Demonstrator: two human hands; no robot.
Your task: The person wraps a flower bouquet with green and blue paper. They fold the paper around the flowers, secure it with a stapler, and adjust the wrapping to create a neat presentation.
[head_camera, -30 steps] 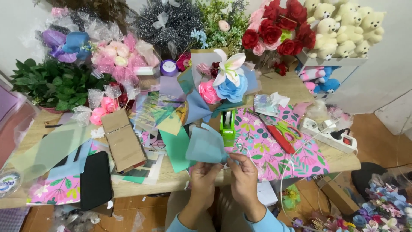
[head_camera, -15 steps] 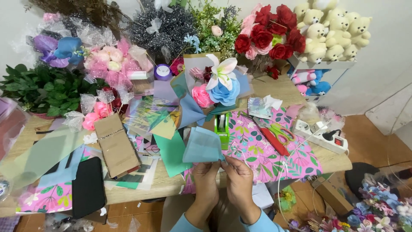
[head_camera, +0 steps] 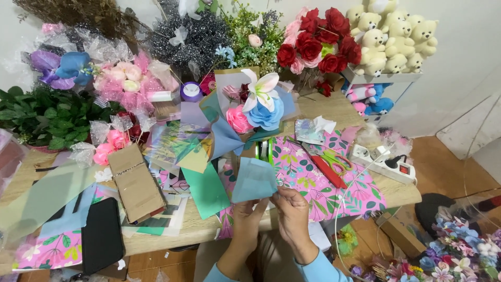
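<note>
Both hands are at the near edge of the table (head_camera: 156, 237), close together, and they hold one blue paper sheet (head_camera: 254, 180) between them. The left hand (head_camera: 246, 218) pinches the lower edge of the sheet from below, fingers closed on it. The right hand (head_camera: 292, 209) grips the lower right corner of the same sheet, fingers also closed on the paper. The sheet stands up a little, tilted away from the person, above the floral pink wrapping paper (head_camera: 323, 180) that lies on the table.

Just behind the sheet is a small bouquet (head_camera: 255, 107) with a white lily, a pink rose and a blue flower. On the right of the sheet lie red scissors (head_camera: 330, 166), and further right a white power strip (head_camera: 383, 164). On the left lie a green paper sheet (head_camera: 206, 189), a brown cardboard piece (head_camera: 134, 183) and a black case (head_camera: 102, 235). At the far side stand red roses (head_camera: 321, 44) and cream teddy bears (head_camera: 391, 34).
</note>
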